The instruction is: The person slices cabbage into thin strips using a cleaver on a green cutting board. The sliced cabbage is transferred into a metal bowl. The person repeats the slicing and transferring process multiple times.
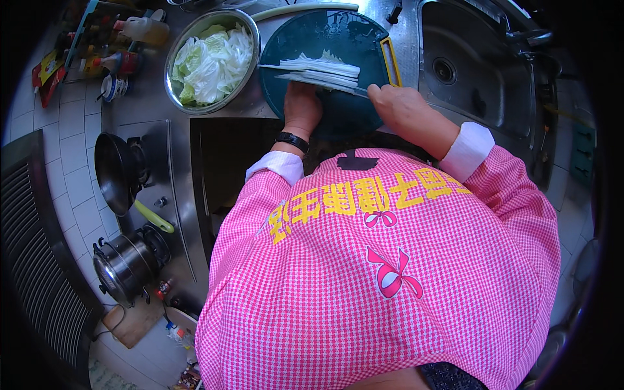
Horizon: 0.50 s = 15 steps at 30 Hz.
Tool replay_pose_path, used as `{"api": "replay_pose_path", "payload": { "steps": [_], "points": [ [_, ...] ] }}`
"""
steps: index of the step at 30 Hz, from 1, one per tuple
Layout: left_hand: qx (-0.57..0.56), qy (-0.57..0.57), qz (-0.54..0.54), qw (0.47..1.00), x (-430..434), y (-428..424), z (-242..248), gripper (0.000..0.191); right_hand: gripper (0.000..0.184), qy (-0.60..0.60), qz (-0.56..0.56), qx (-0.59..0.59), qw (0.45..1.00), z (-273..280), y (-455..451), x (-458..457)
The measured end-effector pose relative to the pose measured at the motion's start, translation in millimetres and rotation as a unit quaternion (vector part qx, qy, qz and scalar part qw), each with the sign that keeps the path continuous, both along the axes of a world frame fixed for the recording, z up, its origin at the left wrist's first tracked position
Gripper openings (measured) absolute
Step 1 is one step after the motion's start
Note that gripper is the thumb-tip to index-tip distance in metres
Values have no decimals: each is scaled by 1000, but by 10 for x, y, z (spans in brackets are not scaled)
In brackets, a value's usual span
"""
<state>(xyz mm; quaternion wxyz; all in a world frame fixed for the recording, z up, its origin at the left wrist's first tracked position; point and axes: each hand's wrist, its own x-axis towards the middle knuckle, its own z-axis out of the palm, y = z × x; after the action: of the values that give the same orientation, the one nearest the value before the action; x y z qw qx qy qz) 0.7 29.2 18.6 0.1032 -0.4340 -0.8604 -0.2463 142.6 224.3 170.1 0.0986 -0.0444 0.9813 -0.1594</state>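
Note:
A round dark green cutting board (336, 36) lies before me on the steel counter. Pale strips of what looks like Chinese cabbage (319, 67) are spread across it. My right hand (395, 102) grips a kitchen knife (321, 84), whose blade I see nearly edge-on along the near side of the strips. Just on the near side of the blade is my left hand (303, 107), with a dark band at its wrist. The blade hides its fingertips, so I cannot tell how they meet the strips. Left of the board, a metal bowl (171, 92) holds torn cabbage leaves (212, 63).
A steel sink (480, 73) is at right, past the board's yellow handle (391, 62). Bottles (144, 30) crowd the far left. On the stove at left stand a black wok (113, 173) with a green handle and a steel pot (129, 263). A wooden board (134, 325) lies lower left.

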Motion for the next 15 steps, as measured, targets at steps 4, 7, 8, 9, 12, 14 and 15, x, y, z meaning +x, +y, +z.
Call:
{"api": "replay_pose_path", "payload": {
  "steps": [4,7,8,9,12,14,15],
  "points": [
    [-28,-30,2,999,-10,-21,-40,38,12,13,-7,0,1000,-76,-31,-61],
    [-44,-29,0,999,-8,-5,-20,38,11,5,-9,-4,1000,-107,-23,-123],
    [-49,-26,-2,998,-12,-1,-14,38,10,-3,-11,-6,1000,-106,-25,-142],
    [-54,-25,-1,998,-20,-11,-23,38,9,-10,-2,-2,1000,-104,-20,-148],
    [-71,-39,4,997,-24,-5,-14,36,9,-46,3,6,999,-50,32,-104],
    [-84,-68,15,994,3,31,84,34,9,-88,-22,5,996,50,129,61],
    [-75,-51,15,996,22,21,114,33,8,-72,-41,-10,997,44,222,214]
  ]
}}
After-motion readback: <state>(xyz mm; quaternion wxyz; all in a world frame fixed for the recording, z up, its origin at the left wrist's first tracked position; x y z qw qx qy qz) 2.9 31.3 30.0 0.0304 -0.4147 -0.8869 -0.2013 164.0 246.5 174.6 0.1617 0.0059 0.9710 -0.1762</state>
